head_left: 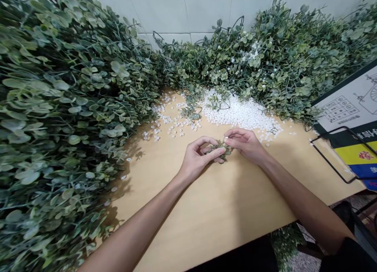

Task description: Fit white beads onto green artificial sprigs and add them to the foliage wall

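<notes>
A small green leaf sprig is held between both hands just above the wooden table, near its middle. My left hand curls its fingers round the sprig from the left, thumb and forefinger closed on it. From the right, my right hand meets it with fingertips pinched together at the sprig's top, holding a small white bead. Just beyond the hands lies a heap of small white beads.
Piles of artificial green foliage cover the table's left side and the back against a tiled wall. A black wire stand with a printed sign sits at the right edge. Loose beads are scattered left of the heap.
</notes>
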`<move>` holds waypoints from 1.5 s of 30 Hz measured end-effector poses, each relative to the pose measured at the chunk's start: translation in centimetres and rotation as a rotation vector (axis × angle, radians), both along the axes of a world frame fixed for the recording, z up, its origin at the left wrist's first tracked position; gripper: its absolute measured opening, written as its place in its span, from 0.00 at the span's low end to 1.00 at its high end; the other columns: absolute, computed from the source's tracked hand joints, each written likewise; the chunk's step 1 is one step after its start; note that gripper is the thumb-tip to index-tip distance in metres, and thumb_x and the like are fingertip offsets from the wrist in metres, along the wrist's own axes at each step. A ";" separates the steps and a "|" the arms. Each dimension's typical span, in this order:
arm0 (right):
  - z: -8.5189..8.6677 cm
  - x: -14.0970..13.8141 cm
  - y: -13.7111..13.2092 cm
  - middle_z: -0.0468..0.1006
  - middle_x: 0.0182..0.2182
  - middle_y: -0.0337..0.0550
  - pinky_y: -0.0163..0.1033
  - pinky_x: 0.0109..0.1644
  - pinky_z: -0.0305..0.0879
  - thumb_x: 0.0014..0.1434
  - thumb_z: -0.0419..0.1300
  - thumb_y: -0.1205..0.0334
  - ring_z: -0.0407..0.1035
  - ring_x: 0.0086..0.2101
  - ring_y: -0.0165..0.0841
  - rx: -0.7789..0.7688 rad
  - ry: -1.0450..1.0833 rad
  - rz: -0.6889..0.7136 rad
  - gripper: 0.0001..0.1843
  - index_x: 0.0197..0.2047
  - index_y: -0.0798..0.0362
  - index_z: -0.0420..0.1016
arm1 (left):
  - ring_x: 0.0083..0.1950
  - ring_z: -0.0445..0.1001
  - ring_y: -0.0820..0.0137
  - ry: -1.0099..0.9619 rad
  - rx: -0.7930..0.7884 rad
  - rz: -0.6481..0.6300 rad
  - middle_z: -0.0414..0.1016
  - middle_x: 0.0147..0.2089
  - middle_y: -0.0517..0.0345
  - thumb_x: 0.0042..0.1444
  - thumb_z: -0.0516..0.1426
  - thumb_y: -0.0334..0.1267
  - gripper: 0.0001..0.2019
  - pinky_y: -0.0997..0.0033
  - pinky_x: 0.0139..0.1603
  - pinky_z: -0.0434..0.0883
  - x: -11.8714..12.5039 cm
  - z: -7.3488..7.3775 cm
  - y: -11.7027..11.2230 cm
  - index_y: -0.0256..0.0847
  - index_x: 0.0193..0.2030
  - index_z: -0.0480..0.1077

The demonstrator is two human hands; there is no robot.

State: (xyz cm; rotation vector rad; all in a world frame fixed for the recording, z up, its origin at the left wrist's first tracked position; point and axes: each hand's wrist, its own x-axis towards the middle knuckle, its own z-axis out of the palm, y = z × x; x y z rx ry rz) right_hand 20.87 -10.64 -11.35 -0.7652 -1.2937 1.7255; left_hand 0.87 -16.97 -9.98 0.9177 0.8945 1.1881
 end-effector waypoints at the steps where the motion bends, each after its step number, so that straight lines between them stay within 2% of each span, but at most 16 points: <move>1: 0.0 0.0 0.0 0.82 0.38 0.41 0.33 0.38 0.74 0.55 0.77 0.58 0.75 0.35 0.29 0.001 0.000 0.002 0.15 0.44 0.50 0.84 | 0.37 0.85 0.62 -0.012 -0.004 0.003 0.84 0.39 0.51 0.54 0.72 0.39 0.15 0.62 0.39 0.85 0.0 0.0 0.0 0.36 0.42 0.75; 4: 0.1 0.0 -0.1 0.83 0.39 0.42 0.34 0.39 0.74 0.53 0.77 0.57 0.76 0.36 0.30 0.006 -0.009 -0.008 0.15 0.43 0.50 0.84 | 0.41 0.86 0.60 -0.039 0.007 0.040 0.83 0.41 0.50 0.56 0.71 0.41 0.16 0.62 0.38 0.85 0.0 0.1 0.0 0.36 0.46 0.76; 8: 0.3 0.0 -0.1 0.83 0.38 0.42 0.37 0.42 0.75 0.50 0.79 0.57 0.76 0.38 0.32 0.020 -0.025 -0.020 0.17 0.42 0.51 0.84 | 0.38 0.85 0.62 -0.055 0.011 0.128 0.82 0.44 0.54 0.51 0.73 0.41 0.23 0.61 0.34 0.85 0.2 0.0 0.1 0.40 0.51 0.74; 10: 0.4 0.0 -0.1 0.83 0.38 0.42 0.36 0.42 0.75 0.51 0.79 0.57 0.77 0.38 0.32 0.030 -0.029 -0.016 0.16 0.42 0.51 0.84 | 0.36 0.85 0.63 -0.058 -0.023 0.146 0.83 0.43 0.54 0.50 0.74 0.41 0.26 0.61 0.36 0.85 0.3 0.0 0.1 0.40 0.54 0.73; 16: 0.6 -0.1 -0.3 0.84 0.36 0.41 0.35 0.41 0.75 0.52 0.78 0.59 0.77 0.36 0.30 0.031 -0.035 -0.033 0.13 0.40 0.51 0.85 | 0.34 0.85 0.63 0.012 -0.084 0.117 0.85 0.38 0.49 0.52 0.72 0.47 0.21 0.61 0.42 0.84 0.2 0.3 0.1 0.35 0.46 0.79; 22: 0.9 -0.3 -0.5 0.84 0.36 0.42 0.37 0.40 0.76 0.52 0.78 0.56 0.77 0.34 0.30 0.053 -0.077 -0.044 0.14 0.41 0.52 0.86 | 0.28 0.80 0.68 0.080 -0.029 0.097 0.82 0.33 0.52 0.57 0.68 0.51 0.18 0.66 0.33 0.80 0.2 0.5 -0.2 0.35 0.38 0.78; 26: 0.8 -0.3 -0.5 0.84 0.36 0.41 0.36 0.43 0.76 0.48 0.80 0.59 0.77 0.34 0.30 0.051 -0.057 -0.045 0.16 0.40 0.51 0.85 | 0.25 0.74 0.73 0.107 0.014 0.116 0.79 0.31 0.56 0.59 0.67 0.50 0.16 0.72 0.26 0.74 0.1 0.3 -0.2 0.37 0.35 0.77; 30: 0.9 -0.3 -0.7 0.84 0.34 0.41 0.39 0.44 0.77 0.46 0.81 0.58 0.77 0.34 0.31 0.054 -0.085 -0.057 0.15 0.36 0.52 0.85 | 0.22 0.69 0.75 0.132 0.040 0.108 0.77 0.29 0.56 0.60 0.66 0.50 0.16 0.73 0.24 0.68 0.1 0.2 -0.2 0.37 0.35 0.76; 38: 1.1 -0.4 -0.7 0.84 0.35 0.42 0.40 0.47 0.76 0.50 0.79 0.55 0.78 0.36 0.32 0.075 -0.103 -0.032 0.15 0.38 0.52 0.85 | 0.20 0.67 0.77 0.178 0.049 0.099 0.77 0.27 0.57 0.61 0.66 0.50 0.17 0.73 0.23 0.65 0.3 0.3 -0.2 0.36 0.36 0.76; 45: 0.9 -0.3 -0.7 0.84 0.34 0.43 0.38 0.39 0.73 0.51 0.78 0.54 0.75 0.32 0.31 0.085 -0.115 -0.085 0.14 0.36 0.52 0.85 | 0.21 0.67 0.76 0.198 0.036 0.083 0.78 0.27 0.56 0.60 0.66 0.51 0.17 0.73 0.25 0.66 0.2 0.1 -0.3 0.37 0.36 0.76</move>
